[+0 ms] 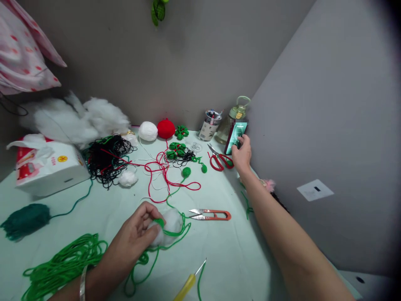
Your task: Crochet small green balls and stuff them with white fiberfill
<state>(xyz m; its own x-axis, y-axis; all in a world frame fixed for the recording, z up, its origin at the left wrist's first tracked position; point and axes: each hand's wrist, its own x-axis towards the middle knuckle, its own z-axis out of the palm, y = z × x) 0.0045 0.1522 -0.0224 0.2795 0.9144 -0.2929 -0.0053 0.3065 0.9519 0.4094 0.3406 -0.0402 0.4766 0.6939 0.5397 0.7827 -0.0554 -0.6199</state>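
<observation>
My left hand (138, 234) is closed, with a small green crocheted piece (160, 222) pinched between thumb and fingers. Green yarn (175, 233) trails from that piece across a tuft of white stuffing (171, 221) under the fingertips. My right hand (242, 154) reaches far forward to a phone (235, 136) that stands tilted near a bottle. Its fingers are apart in front of the lit screen, and a fingertip seems to touch it. A yellow-handled crochet hook (188, 286) lies at the near edge. Orange thread snips (210, 215) rest right of the stuffing.
Red-handled scissors (219, 161) lie below the phone. A pen cup (209, 125) and a green-lidded bottle (237, 110) stand by the wall. Yarn balls, crocheted pieces and tangled red yarn (169, 182) fill the middle. A tissue box (53, 167) and a green skein (67, 261) are left.
</observation>
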